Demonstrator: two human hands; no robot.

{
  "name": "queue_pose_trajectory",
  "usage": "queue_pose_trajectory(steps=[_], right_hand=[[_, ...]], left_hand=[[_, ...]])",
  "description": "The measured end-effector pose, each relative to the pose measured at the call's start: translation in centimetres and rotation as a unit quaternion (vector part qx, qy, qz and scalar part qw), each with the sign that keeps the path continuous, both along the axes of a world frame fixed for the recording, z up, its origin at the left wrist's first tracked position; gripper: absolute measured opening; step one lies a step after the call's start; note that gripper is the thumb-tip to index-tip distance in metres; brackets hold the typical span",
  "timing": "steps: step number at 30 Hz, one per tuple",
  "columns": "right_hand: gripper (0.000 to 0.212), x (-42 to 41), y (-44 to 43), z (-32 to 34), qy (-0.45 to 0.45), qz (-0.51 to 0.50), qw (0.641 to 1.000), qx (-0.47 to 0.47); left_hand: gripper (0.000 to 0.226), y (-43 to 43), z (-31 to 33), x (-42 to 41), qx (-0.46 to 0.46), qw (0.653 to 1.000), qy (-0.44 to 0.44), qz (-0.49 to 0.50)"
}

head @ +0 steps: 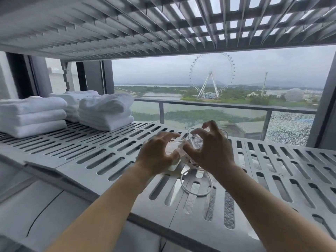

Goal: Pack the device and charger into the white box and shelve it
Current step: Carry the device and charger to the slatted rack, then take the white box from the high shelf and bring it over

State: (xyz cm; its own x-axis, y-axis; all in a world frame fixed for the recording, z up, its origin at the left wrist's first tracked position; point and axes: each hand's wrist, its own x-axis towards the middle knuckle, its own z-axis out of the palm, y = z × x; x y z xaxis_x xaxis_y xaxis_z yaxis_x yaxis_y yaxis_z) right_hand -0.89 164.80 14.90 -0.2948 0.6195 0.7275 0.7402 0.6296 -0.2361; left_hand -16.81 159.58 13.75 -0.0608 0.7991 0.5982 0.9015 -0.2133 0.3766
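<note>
Shelf [101,157]: grey slotted deck; its front edge runs from 9 o'clock down to 5 o'clock, with bare deck open at 3 o'clock.
Towels [106,111]: 3 white folded stacks at 10 o'clock, well apart from the hands.
Right hand [209,151]: fingers curled and spread, over the cable bundle; contact cannot be told.
Left hand [156,153]: fingers spread, blurred, just beside the right hand.
Charger [183,151]: white block between both hands, centre.
Cable [196,190]: white loops trailing toward 6 o'clock.
</note>
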Motion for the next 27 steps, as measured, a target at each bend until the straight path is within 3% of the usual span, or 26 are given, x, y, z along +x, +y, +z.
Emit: queue_pose_trajectory(steps=[6,15,22,27], right_hand=[[0.033,-4.0,-4.1,1.3,0.042,0.135,0.989,-0.043],[0.028,-12.6,-13.7,1.0,0.043,0.265,0.961,-0.066],[0.032,-23.1,-25.1,0.8,0.014,0.368,0.926,-0.084],[0.031,-30.4,-36.0,-0.5,0.015,0.455,0.885,-0.092]], left_hand=[[0.035,-5.4,2.1,-3.1,0.058,0.996,0.017,0.060],[0.028,-18.2,2.0,-10.3,0.032,0.985,0.031,0.166],[0.030,-32.5,1.7,-17.4,0.020,0.965,0.015,0.261],[0.031,-45.2,0.5,-22.0,0.011,0.929,0.020,0.369]])
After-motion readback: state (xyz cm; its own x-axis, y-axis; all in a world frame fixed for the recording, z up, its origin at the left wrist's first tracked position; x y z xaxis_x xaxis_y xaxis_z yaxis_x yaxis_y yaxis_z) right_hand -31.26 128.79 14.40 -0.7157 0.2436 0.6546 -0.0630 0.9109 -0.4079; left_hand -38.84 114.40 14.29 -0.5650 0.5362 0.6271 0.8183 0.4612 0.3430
